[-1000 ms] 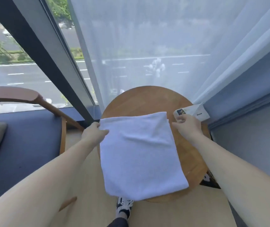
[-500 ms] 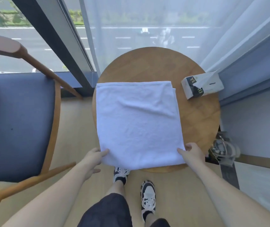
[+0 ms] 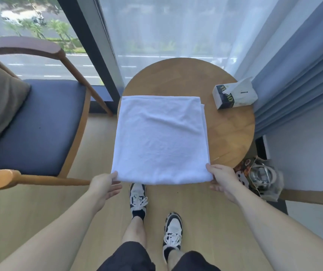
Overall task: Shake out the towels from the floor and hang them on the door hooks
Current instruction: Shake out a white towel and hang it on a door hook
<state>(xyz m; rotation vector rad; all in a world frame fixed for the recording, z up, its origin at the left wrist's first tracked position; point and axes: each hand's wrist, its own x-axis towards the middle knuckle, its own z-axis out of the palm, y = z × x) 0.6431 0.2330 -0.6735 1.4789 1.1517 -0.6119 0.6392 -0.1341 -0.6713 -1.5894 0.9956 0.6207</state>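
Both hands meet the near edge of the folded white towel [image 3: 160, 137], one per near corner; left hand [image 3: 105, 184] sits palm-up at the near-left corner, thumb on the top ply, fingers loosely open below and beside the edge, so contact looks light, not a firm pinch; right hand [image 3: 222, 179] takes the near-right corner w/ thumb on top and fingers curled beneath, i.e. pinching the plies. Towel lies flat, folded to a near-square, on the round wooden table [image 3: 233, 132]; it covers the table's left and centre, its far edge crosses mid-table, its near edge overhangs the table's near rim toward the person's shoes; left edge runs approx. along the table's left rim. Tissue box [image 3: 235, 94] stands at the far-right of the table, apart from the towel. Chair [image 3: 37, 126] w/ blue seat stands left of the table; bag [image 3: 262, 177] sits on the floor by the table's near-right side.

Key relation: towel extends away from both hands, straight ahead; the gripped edge runs left-right between the hands, so each hand is equally near its own corner. Judgement: any lift goes up and back toward the body; the left hand likely needs to close first, else that corner may slip; no door hooks in view.
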